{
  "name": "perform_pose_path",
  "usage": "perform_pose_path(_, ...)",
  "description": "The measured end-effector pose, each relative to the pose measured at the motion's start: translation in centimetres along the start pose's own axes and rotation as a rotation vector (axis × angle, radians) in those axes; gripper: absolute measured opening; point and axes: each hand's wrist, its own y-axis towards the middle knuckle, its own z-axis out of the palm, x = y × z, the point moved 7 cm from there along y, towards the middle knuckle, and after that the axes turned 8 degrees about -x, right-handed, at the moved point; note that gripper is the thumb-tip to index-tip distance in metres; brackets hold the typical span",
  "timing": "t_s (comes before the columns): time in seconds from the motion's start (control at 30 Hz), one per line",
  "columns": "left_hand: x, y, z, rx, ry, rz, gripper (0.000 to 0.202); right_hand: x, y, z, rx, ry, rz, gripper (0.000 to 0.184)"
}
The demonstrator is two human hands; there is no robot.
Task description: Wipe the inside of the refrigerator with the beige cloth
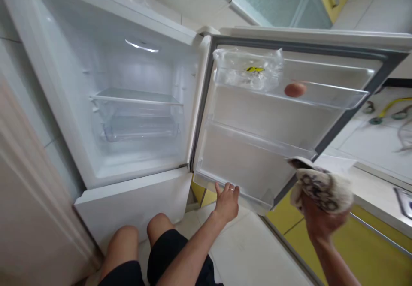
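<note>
A white fridge stands open in front of me, its door [337, 37] swung out to the right. My left hand [227, 200] reaches to the bottom edge of the door, fingers apart and touching the lowest door shelf [231, 185]. My right hand [318, 217] is closed around a patterned white cloth [323, 187], held just below the door's lower right corner. A brown egg [295, 89] and a crumpled clear plastic bag [247, 68] lie in the top door shelf [334, 95]. My bare knees [141, 234] show below.
Inside the fridge are a glass shelf [135, 95] and a clear drawer [140, 127]. A white counter [376, 149] with yellow cabinets [370, 251] runs at the right. A wall [28, 183] stands close on the left.
</note>
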Motion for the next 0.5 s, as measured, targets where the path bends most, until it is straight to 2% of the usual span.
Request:
perform_pose_path(0.07, 0.1, -0.1, 0.4, 0.016, -0.034, 0.018, 0.059, -1.3, -2.4, 1.1, 0.042, -0.051, -0.012, 0.077)
perform_pose_path(0.17, 0.9, -0.7, 0.7, 0.051, -0.088, 0.055, 0.07, -1.4, -5.1, 4.0, 0.174, -0.093, -0.188, 0.067)
perform_pose_path(0.27, 1.5, -1.6, 1.0, 0.068, -0.126, 0.112, 0.081, -0.3, -6.4, 6.8, 0.109, -0.146, -0.334, 0.066)
perform_pose_path(0.33, 1.6, -2.2, 1.0, 0.06, -0.142, 0.147, 0.081, 0.6, -7.1, 9.7, 0.126, -0.165, -0.37, 0.064)
perform_pose_path(0.4, 1.7, -2.6, 0.9, 0.035, -0.154, 0.166, 0.077, 2.0, -8.0, 13.3, 0.197, -0.149, -0.422, 0.062)
perform_pose_path(0.5, 1.8, -2.9, 0.8, 0.012, -0.17, 0.175, 0.073, 5.4, -9.8, 18.9, 0.244, -0.133, -0.528, 0.054)
